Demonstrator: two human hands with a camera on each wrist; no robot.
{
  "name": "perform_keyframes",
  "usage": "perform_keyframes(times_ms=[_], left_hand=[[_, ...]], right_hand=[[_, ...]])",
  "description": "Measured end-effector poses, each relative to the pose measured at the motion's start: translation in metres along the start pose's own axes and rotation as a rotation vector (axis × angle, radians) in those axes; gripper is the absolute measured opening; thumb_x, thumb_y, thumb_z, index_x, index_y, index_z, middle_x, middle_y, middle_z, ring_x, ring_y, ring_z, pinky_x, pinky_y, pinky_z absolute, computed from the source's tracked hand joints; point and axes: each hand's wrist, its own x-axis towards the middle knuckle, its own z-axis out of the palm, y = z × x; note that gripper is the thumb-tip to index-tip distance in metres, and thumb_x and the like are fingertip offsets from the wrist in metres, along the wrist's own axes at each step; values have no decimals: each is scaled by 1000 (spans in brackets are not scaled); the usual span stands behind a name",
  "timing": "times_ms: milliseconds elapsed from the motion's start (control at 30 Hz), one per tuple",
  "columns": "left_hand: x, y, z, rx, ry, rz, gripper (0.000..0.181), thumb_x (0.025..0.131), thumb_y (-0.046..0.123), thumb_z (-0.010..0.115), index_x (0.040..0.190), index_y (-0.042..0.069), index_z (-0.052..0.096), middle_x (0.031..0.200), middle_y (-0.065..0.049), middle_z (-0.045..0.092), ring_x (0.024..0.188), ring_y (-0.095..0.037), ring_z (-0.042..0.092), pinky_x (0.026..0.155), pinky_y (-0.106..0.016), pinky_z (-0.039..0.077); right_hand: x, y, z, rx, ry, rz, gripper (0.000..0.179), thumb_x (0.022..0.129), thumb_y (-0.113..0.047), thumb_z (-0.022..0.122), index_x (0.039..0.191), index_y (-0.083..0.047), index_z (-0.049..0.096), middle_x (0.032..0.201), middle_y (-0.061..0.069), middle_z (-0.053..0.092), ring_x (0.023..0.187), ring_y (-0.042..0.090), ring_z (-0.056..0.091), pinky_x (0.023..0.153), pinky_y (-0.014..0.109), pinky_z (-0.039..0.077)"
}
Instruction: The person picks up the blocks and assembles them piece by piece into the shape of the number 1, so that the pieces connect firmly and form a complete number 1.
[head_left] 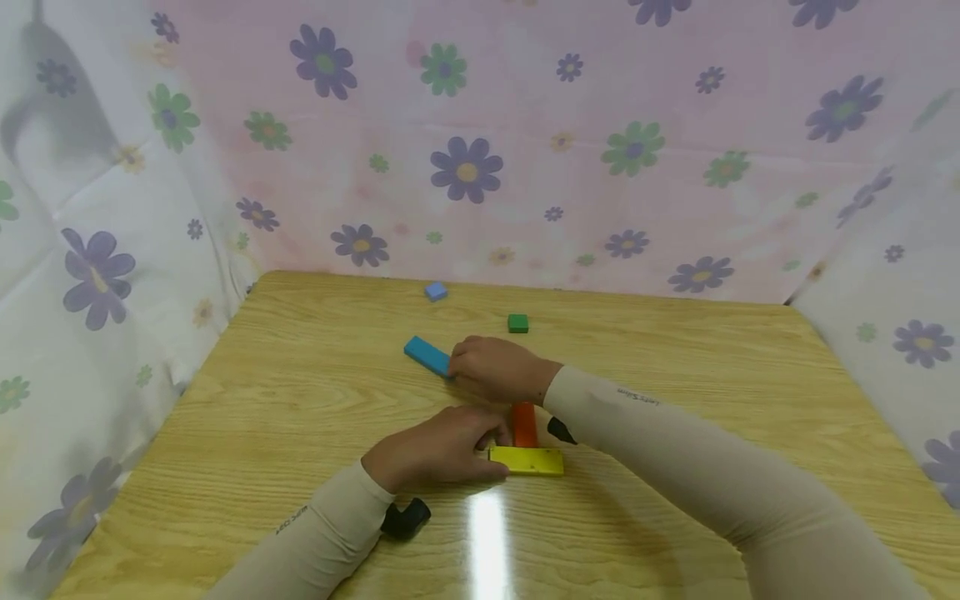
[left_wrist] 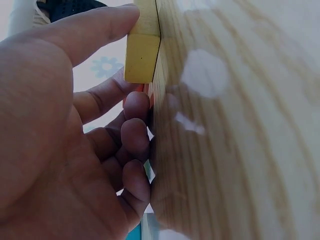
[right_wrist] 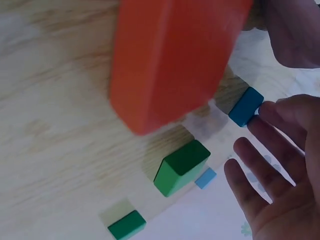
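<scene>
My left hand (head_left: 442, 446) pinches the left end of a yellow block (head_left: 534, 461), thumb on the near side and index finger on the far side. In the left wrist view the thumb lies against the yellow block (left_wrist: 142, 57), while the other fingers curl close to the table. A red block (head_left: 524, 425) stretches back from behind the yellow one. My right hand (head_left: 498, 368) reaches over to the right end of a blue block (head_left: 427, 356). Its fingertips touch that blue block (right_wrist: 246, 106) in the right wrist view, with the fingers fairly straight and the thumb apart.
Farther back lie a small green block (head_left: 517, 323) and a small light blue block (head_left: 436, 291). Another, larger green block (right_wrist: 182, 167) shows in the right wrist view, hidden in the head view. Flowered cloth (head_left: 465, 167) hangs behind the wooden table (head_left: 300, 400).
</scene>
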Motion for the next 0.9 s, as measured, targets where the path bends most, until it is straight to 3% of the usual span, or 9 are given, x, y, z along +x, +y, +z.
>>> perform_keyframes(times_ms=[167,500,900], left_hand=[[-1,-3,0,-7,-7,-5,22,90,35,75,105,23,65,80,3,50,70,-5,42,64,-20,34],[0,-3,0,-24,-11,-20,24,91,38,73,107,24,63,82,4,50,74,-6,44,66,-22,37],[0,-2,-1,0,2,-12,24,89,35,76,103,22,61,80,4,49,73,-5,44,66,-21,36]], right_hand=[[14,2,6,68,46,74,16,100,-16,61,105,-9,74,99,4,68,89,16,62,85,29,53],[29,6,9,166,67,197,25,96,-24,68,116,-9,71,112,6,68,99,17,64,89,30,54],[26,4,5,219,18,256,29,95,-18,68,122,-8,67,115,8,69,99,19,62,93,33,52]])
